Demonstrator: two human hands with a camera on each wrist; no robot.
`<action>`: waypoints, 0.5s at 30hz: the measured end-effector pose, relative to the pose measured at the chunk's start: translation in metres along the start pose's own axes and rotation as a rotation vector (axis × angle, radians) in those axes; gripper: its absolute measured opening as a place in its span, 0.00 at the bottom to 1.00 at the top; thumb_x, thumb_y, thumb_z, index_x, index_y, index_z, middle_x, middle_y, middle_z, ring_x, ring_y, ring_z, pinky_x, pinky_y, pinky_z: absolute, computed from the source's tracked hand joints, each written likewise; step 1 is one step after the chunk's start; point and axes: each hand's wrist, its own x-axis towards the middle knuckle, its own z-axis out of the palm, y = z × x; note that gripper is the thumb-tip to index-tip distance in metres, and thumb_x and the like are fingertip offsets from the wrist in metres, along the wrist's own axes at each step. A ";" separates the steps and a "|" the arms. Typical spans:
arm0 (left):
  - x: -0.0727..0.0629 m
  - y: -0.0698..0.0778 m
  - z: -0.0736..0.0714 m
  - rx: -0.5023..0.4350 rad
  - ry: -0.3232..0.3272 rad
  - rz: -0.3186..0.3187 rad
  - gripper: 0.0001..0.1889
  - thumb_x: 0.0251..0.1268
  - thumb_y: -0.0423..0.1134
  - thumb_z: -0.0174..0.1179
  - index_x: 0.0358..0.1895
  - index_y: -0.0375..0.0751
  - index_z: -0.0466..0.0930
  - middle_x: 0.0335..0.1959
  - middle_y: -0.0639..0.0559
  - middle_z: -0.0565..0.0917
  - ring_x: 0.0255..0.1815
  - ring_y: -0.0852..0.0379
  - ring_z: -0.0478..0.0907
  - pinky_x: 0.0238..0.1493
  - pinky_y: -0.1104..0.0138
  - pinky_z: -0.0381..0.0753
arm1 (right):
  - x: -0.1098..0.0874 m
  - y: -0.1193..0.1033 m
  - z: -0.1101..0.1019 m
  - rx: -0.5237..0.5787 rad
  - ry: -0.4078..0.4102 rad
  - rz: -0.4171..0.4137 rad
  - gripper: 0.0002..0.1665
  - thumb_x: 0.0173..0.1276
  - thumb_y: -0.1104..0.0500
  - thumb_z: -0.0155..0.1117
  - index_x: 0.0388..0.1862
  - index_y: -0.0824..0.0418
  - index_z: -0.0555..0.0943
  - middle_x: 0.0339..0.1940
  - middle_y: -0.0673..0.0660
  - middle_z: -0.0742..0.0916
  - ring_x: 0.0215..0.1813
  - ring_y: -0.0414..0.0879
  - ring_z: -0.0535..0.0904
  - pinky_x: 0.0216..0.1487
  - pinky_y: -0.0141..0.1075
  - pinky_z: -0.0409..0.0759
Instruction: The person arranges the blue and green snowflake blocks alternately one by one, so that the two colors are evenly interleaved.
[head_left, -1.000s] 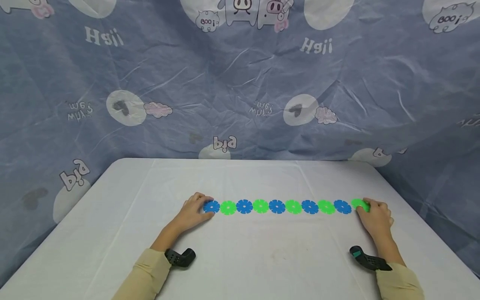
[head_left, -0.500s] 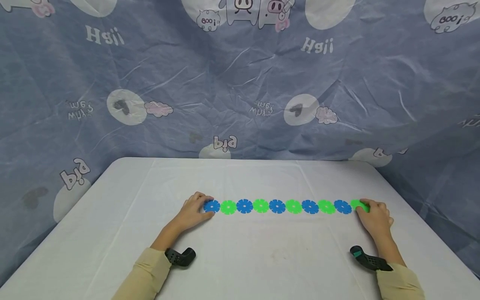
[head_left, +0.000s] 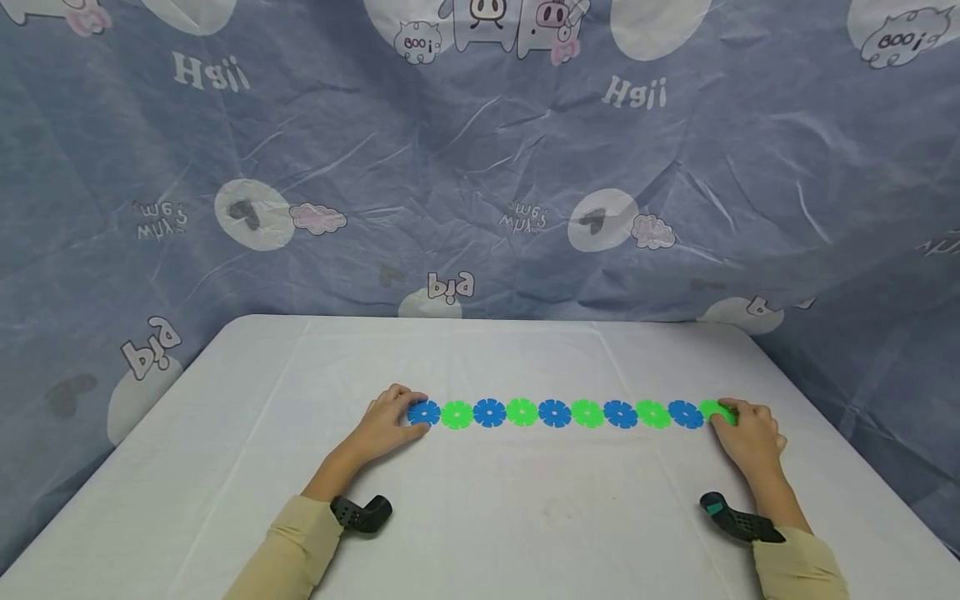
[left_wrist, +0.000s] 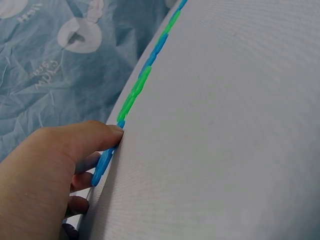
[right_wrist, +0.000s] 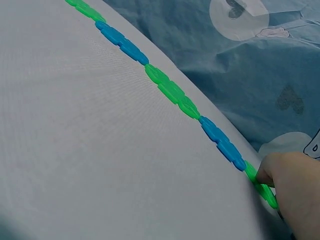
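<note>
Several flat, flower-shaped notched plastic discs lie in one straight row on the white table, blue and green by turns. At the row's left end, my left hand (head_left: 386,423) holds the blue disc (head_left: 424,413) between thumb and fingers; in the left wrist view the thumb lies on the edge of that blue disc (left_wrist: 104,165). My right hand (head_left: 753,435) pinches the green disc (head_left: 715,409) at the right end, its right part hidden by the fingers. That green disc (right_wrist: 265,193) meets the adjacent blue disc (right_wrist: 223,144) in the right wrist view. Between the hands, a green disc (head_left: 522,412) and others lie untouched.
The white-covered table (head_left: 525,517) stretches in front of and behind the row. A printed blue-grey cloth (head_left: 450,167) hangs behind the table and at its sides. Black devices are strapped to the left wrist (head_left: 363,515) and the right wrist (head_left: 738,521).
My right hand has shifted slightly left with the green disc, which now sits closer to the adjacent blue disc. The left hand and the other discs stay practically still.
</note>
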 end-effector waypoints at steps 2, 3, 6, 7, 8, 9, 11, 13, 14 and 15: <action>0.001 -0.001 0.001 0.002 -0.002 0.003 0.25 0.53 0.49 0.61 0.56 0.47 0.73 0.50 0.49 0.72 0.54 0.51 0.68 0.53 0.55 0.62 | -0.001 0.001 0.000 -0.002 0.001 0.002 0.26 0.66 0.57 0.44 0.59 0.72 0.65 0.56 0.78 0.63 0.57 0.71 0.58 0.50 0.60 0.51; 0.001 -0.001 0.001 0.001 -0.003 0.005 0.25 0.53 0.49 0.61 0.56 0.47 0.73 0.50 0.49 0.72 0.54 0.51 0.67 0.53 0.56 0.62 | -0.001 0.001 0.000 -0.004 0.002 0.004 0.26 0.66 0.57 0.44 0.59 0.72 0.65 0.56 0.78 0.63 0.57 0.71 0.58 0.50 0.60 0.51; 0.002 -0.001 0.002 -0.001 -0.007 0.007 0.25 0.53 0.49 0.61 0.56 0.47 0.73 0.50 0.49 0.72 0.54 0.51 0.67 0.53 0.56 0.62 | -0.001 0.003 0.001 -0.006 0.004 0.008 0.26 0.66 0.57 0.44 0.59 0.72 0.65 0.57 0.78 0.63 0.57 0.71 0.58 0.50 0.59 0.51; 0.002 -0.001 0.002 -0.001 -0.008 0.007 0.25 0.53 0.49 0.60 0.56 0.47 0.73 0.50 0.49 0.72 0.54 0.51 0.67 0.53 0.56 0.62 | -0.001 0.003 0.001 -0.005 0.005 0.007 0.26 0.66 0.57 0.44 0.59 0.72 0.65 0.57 0.78 0.63 0.57 0.71 0.58 0.50 0.59 0.51; 0.001 -0.001 0.002 -0.002 -0.007 0.006 0.25 0.53 0.49 0.61 0.56 0.47 0.73 0.50 0.49 0.72 0.54 0.51 0.67 0.53 0.56 0.62 | -0.001 0.003 0.001 -0.004 0.005 0.006 0.26 0.66 0.57 0.44 0.59 0.72 0.65 0.57 0.78 0.63 0.57 0.71 0.57 0.50 0.60 0.51; 0.001 -0.001 0.002 -0.006 -0.007 0.005 0.25 0.53 0.49 0.61 0.56 0.47 0.73 0.50 0.49 0.72 0.54 0.51 0.67 0.53 0.56 0.62 | -0.001 0.003 0.001 -0.002 0.007 0.004 0.26 0.66 0.56 0.44 0.59 0.72 0.65 0.57 0.78 0.63 0.57 0.71 0.57 0.50 0.60 0.51; 0.001 -0.001 0.002 -0.008 -0.006 0.002 0.25 0.53 0.49 0.60 0.56 0.46 0.73 0.50 0.49 0.72 0.54 0.51 0.67 0.53 0.56 0.62 | -0.001 0.002 0.000 0.024 0.030 0.003 0.27 0.66 0.56 0.44 0.59 0.72 0.65 0.56 0.77 0.64 0.57 0.71 0.57 0.50 0.60 0.51; 0.001 0.000 0.001 -0.020 -0.005 -0.004 0.25 0.54 0.49 0.60 0.56 0.46 0.73 0.50 0.49 0.72 0.54 0.51 0.68 0.53 0.55 0.62 | -0.001 -0.001 -0.001 0.064 0.076 -0.005 0.27 0.65 0.56 0.43 0.60 0.71 0.65 0.56 0.75 0.66 0.58 0.70 0.58 0.49 0.60 0.51; 0.001 0.000 0.001 -0.028 -0.003 -0.011 0.25 0.54 0.49 0.60 0.56 0.46 0.73 0.50 0.49 0.72 0.53 0.51 0.68 0.53 0.55 0.63 | -0.001 -0.003 -0.001 0.087 0.108 -0.014 0.27 0.65 0.56 0.43 0.60 0.71 0.66 0.56 0.74 0.67 0.58 0.69 0.58 0.50 0.60 0.51; 0.001 0.001 0.000 -0.036 0.004 -0.013 0.25 0.54 0.49 0.60 0.57 0.47 0.73 0.50 0.49 0.72 0.53 0.51 0.68 0.52 0.55 0.63 | -0.001 -0.006 -0.002 0.111 0.145 -0.029 0.27 0.65 0.57 0.43 0.60 0.71 0.66 0.55 0.73 0.68 0.57 0.68 0.59 0.50 0.60 0.50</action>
